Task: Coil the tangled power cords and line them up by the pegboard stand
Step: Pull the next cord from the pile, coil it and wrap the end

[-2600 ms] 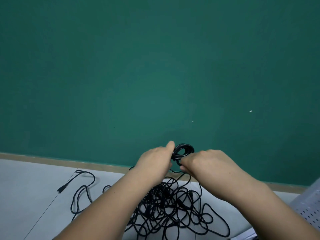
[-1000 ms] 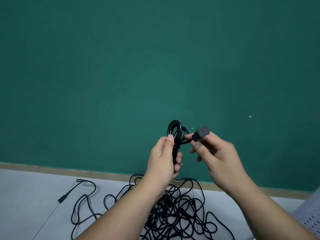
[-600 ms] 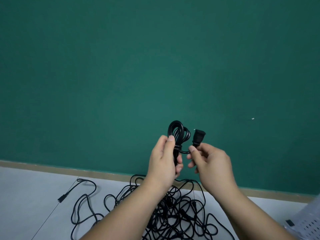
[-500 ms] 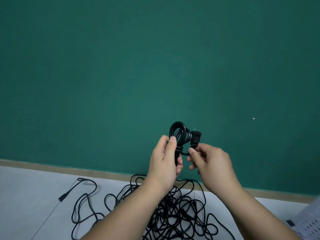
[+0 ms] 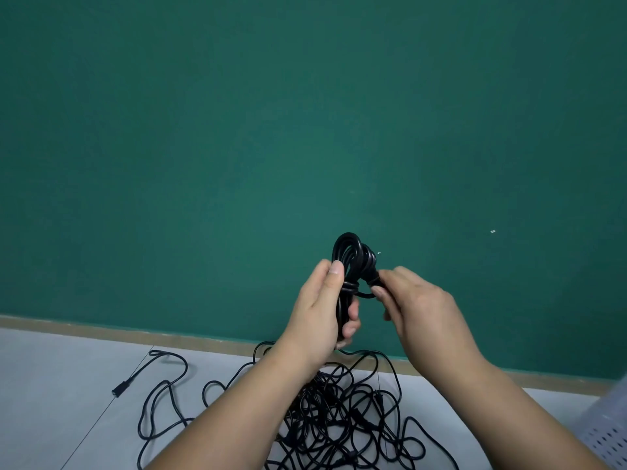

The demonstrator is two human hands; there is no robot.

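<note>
My left hand (image 5: 324, 312) grips a small coil of black power cord (image 5: 351, 256) upright in front of the green wall, thumb pressed on its wrapped waist. My right hand (image 5: 415, 308) pinches the cord's plug end (image 5: 372, 278) against the coil's right side; the plug is mostly hidden by my fingers. Below my forearms a tangled heap of black cords (image 5: 342, 412) lies on the grey floor. One loose cord end with a plug (image 5: 118, 391) trails out to the left.
The green wall (image 5: 305, 130) meets the floor at a tan baseboard (image 5: 101, 330). A white perforated pegboard stand (image 5: 607, 432) shows at the lower right edge. Grey floor tiles (image 5: 51, 401) spread to the left of the heap.
My hands lifted the coil from just above the heap to in front of the wall. The right hand brought the free plug end from beside the coil in against its loops.
</note>
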